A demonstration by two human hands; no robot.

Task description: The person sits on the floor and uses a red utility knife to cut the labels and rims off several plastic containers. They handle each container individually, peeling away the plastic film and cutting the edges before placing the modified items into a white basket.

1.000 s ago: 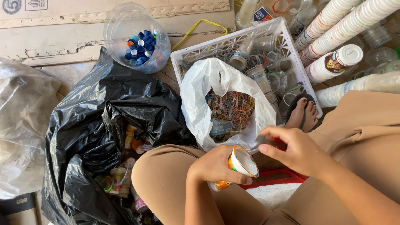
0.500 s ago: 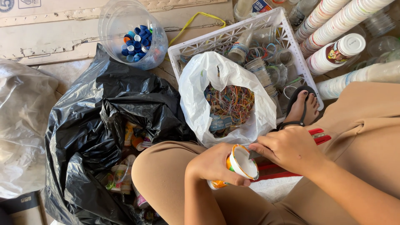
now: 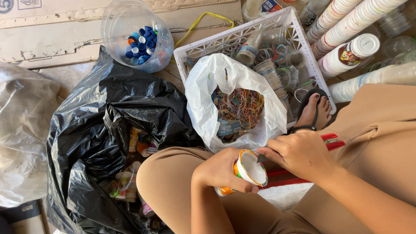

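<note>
Head view, the only one: left hand (image 3: 219, 169) wrapped around a small orange-and-white paper cup (image 3: 247, 171), held tilted over the lap with its white inside facing up. Right hand (image 3: 299, 154) pinched a thin grey blade-like tool (image 3: 262, 158) at the cup's rim; the rest of the tool was hidden under the fingers, so I could not tell its kind. Both grips closed tight on their things.

Just beyond the cup sat an open white plastic bag (image 3: 203, 108) full of coloured rubber bands, standing against a white plastic crate (image 3: 225, 41) of clear cups. A black bin bag (image 3: 86, 138) with more used cups lay left of the knee. A clear tub of blue bottle caps (image 3: 138, 37) stood well apart.

Risks, as judged: the blade tip sat very near the left thumb, so a slip on the rim could nick it. A soft cup could crush under that grip. Anything cut free could drop past the white bag onto the lap.
</note>
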